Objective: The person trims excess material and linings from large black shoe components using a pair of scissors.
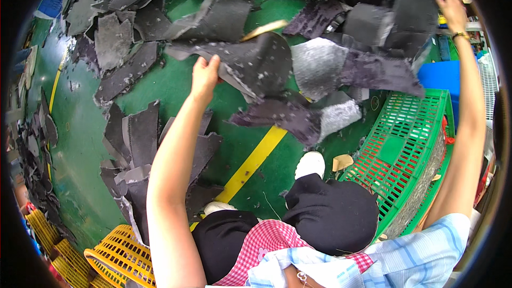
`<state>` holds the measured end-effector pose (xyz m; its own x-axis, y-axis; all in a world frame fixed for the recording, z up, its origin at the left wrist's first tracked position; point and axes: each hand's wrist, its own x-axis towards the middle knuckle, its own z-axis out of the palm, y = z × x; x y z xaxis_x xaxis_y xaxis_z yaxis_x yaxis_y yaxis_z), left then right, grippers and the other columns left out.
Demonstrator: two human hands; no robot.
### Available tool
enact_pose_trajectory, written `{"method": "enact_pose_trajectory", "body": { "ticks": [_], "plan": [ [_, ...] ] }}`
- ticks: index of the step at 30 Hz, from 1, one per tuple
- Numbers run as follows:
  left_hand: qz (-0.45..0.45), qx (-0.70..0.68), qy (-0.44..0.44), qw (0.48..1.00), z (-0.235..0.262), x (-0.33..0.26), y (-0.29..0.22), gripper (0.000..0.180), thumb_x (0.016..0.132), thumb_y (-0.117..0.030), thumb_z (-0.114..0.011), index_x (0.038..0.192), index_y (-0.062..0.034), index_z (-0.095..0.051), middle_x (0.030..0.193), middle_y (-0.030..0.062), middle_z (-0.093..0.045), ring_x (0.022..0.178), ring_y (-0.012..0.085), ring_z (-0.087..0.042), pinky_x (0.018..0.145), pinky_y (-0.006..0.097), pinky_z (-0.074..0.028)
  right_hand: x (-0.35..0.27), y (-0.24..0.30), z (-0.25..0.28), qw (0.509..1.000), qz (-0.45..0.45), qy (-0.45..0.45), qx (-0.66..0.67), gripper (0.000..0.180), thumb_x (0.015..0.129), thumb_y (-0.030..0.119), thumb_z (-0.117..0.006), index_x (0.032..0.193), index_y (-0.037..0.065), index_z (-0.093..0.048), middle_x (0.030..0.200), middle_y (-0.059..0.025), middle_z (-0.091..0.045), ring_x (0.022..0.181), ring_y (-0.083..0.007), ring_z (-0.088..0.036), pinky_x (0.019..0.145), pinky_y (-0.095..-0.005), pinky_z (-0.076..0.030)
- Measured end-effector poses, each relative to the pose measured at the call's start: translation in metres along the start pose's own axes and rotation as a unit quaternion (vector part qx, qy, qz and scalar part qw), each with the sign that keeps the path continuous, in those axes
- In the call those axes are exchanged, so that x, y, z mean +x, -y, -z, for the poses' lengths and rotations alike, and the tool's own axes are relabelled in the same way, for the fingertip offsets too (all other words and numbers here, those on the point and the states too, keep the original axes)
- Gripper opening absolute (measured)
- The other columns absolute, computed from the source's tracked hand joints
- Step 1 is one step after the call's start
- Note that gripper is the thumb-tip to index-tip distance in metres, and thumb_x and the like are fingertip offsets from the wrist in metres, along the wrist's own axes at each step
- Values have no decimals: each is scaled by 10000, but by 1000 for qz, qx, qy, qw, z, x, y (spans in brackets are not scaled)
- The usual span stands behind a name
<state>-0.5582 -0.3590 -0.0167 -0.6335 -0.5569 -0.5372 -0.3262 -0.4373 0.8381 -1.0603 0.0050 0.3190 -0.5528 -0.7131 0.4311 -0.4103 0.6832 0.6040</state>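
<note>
Both arms were stretched up and forward. The left hand (pixel 204 76) pinched the edge of a dark grey leather scrap (pixel 256 61), which hung to its right over the green floor (pixel 80 128). The right hand (pixel 452 8) reached high beside another dark piece (pixel 413 13) — its grip could not be told.

Factory or workshop floor. Green painted floor (pixel 80 128) with yellow line (pixel 256 160). Dark scrap pieces (pixel 133 138) heaped about; plastic crates (pixel 410 138) alongside.

Pale blue checked short sleeves (pixel 421 253), pink gingham apron (pixel 264 248), black trousers (pixel 330 210), white shoes (pixel 310 164).
</note>
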Motion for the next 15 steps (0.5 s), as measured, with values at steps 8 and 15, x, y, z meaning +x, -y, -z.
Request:
{"method": "enact_pose_trajectory", "body": {
  "ticks": [8, 15],
  "plan": [
    [-2, 59, -85, 995, 52, -17, -9, 218, 964, -246, -507, 1074, -58, -497, 956, 58, -634, 776, 153, -635, 612, 310, -551, -206, 330, 90, 868, 181, 218, 407, 475, 701, 292, -758, 968, 46, -452, 803, -149, -604, 762, -364, -620, 638, -450, -502],
    [-7, -91, -132, 987, 105, -49, -22, 188, 961, -201, -494, 1090, -65, -482, 961, 66, -627, 799, 177, -642, 692, 357, -542, -314, 343, 62, 697, 259, 499, 445, 342, 718, 138, -682, 935, 11, -448, 808, -193, -610, 816, -407, -611, 682, -471, -484]
  ]
}}
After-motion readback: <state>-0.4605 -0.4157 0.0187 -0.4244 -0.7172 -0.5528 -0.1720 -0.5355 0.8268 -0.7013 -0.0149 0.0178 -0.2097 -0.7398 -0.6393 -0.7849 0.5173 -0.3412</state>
